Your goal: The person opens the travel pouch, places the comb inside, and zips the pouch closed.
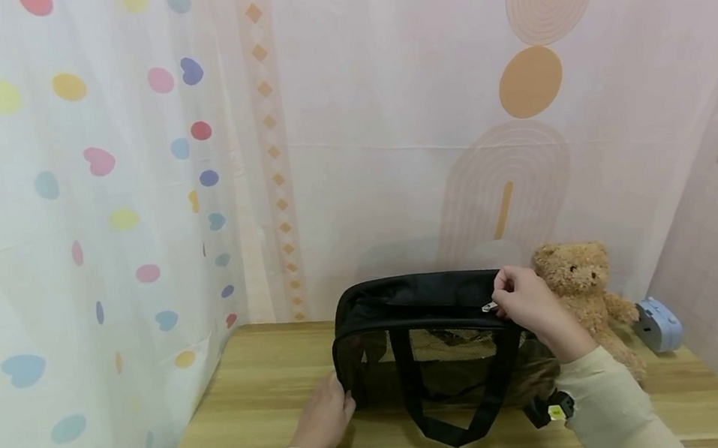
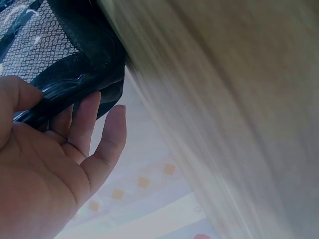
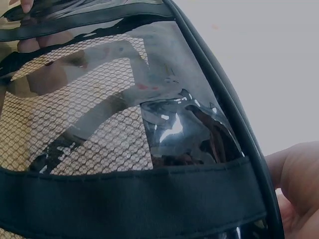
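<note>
A black bag [image 1: 453, 291] with clear plastic and mesh sides stands on the wooden table, its handle strap [image 1: 408, 391] hanging down the front. My left hand [image 1: 323, 414] grips the bag's lower left corner. In the left wrist view, thumb and fingers of that hand [image 2: 55, 159] pinch the black piped edge [image 2: 75, 89], with the little finger off to the side. At the top right of the bag, my right hand [image 1: 529, 304] pinches the metal zipper pull [image 1: 489, 307]. The right wrist view shows the mesh panel [image 3: 99, 119], with part of the right hand [image 3: 301, 184] behind the edge.
A tan teddy bear [image 1: 573, 275] sits just right of the bag, beside a small light blue device [image 1: 658, 324]. A black buckle with a yellow tag [image 1: 556, 412] lies near my right sleeve. Patterned curtains [image 1: 355, 141] enclose the wooden table [image 1: 224, 438].
</note>
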The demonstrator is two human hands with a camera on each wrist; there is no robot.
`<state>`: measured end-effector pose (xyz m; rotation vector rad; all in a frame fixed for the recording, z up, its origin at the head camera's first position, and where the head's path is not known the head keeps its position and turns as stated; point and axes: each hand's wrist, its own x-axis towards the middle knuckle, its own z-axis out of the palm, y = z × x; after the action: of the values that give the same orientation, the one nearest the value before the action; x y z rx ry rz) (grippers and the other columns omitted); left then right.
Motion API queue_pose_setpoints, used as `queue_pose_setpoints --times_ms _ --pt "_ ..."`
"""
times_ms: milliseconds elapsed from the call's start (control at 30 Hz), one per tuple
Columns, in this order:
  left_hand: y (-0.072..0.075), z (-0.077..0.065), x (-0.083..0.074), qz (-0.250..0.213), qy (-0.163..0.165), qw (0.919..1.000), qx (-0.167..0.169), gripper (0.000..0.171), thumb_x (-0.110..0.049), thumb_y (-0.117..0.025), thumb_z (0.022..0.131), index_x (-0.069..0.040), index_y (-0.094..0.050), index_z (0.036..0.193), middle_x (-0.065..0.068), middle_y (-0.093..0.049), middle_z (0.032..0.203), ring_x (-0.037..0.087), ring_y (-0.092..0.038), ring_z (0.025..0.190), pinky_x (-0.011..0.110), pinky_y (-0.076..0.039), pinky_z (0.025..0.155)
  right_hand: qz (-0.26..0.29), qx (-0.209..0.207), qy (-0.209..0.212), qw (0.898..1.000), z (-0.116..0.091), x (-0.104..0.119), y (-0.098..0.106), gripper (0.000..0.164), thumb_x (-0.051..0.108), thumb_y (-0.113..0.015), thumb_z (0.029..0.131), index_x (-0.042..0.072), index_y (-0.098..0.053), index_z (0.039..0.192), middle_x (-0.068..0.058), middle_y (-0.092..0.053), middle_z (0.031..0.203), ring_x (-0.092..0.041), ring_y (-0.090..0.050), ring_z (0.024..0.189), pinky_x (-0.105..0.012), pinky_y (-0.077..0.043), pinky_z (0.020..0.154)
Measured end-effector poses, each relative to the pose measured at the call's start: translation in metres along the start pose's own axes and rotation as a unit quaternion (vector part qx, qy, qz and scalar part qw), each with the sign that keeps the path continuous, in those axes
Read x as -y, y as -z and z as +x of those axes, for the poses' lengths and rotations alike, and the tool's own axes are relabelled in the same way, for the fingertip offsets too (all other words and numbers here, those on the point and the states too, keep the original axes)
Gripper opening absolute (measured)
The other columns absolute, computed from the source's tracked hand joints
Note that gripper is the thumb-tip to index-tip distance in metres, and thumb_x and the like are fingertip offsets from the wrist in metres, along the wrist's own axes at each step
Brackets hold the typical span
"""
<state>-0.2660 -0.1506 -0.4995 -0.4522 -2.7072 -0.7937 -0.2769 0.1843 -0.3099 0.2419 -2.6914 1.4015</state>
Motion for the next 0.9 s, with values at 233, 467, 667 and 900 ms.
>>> queue_pose_setpoints --times_ms 233,467,667,900 --pt "0.000 -0.001 0.001 0.000 -0.006 1.0000 -0.006 0.019 0.000 -0.063 0.095 -0.011 -0.050 0.089 -0.001 -0.049 0.082 0.013 -0.047 0.075 0.036 -0.043 0.063 -0.007 0.028 0.019 0.999 0.000 -0.005 0.006 0.005 -0.004 -0.051 0.096 0.001 -0.050 0.093 -0.010 -0.058 0.082 -0.021 -0.062 0.072 -0.034 -0.052 0.067" --pt "0.003 -0.003 0.001 -0.010 -0.001 0.9999 0.002 0.020 0.000 -0.061 0.097 -0.011 -0.048 0.089 -0.001 -0.046 0.080 0.013 -0.043 0.072 0.033 -0.039 0.061 -0.024 0.073 0.025 0.997 -0.005 -0.010 0.021 0.007 -0.003 -0.053 0.095 -0.007 -0.050 0.100 -0.009 -0.057 0.080 -0.022 -0.059 0.072 -0.036 -0.050 0.065" --pt "0.002 -0.004 0.000 0.006 -0.005 1.0000 -0.004 0.022 -0.001 -0.063 0.096 -0.012 -0.047 0.087 -0.002 -0.045 0.079 0.012 -0.042 0.070 0.031 -0.039 0.059 -0.049 0.098 0.047 0.993 -0.005 -0.008 0.020 0.003 -0.002 -0.053 0.097 -0.004 -0.050 0.096 -0.009 -0.059 0.083 -0.022 -0.057 0.073 -0.038 -0.048 0.066" --pt "0.000 -0.004 -0.001 0.011 -0.002 0.9998 -0.014 0.022 -0.001 -0.065 0.094 -0.012 -0.048 0.086 -0.002 -0.047 0.079 0.012 -0.046 0.072 0.034 -0.043 0.060 -0.071 0.089 0.064 0.991 0.000 -0.003 0.008 0.008 -0.006 -0.053 0.096 0.001 -0.051 0.094 -0.008 -0.060 0.081 -0.021 -0.055 0.071 -0.037 -0.042 0.062"
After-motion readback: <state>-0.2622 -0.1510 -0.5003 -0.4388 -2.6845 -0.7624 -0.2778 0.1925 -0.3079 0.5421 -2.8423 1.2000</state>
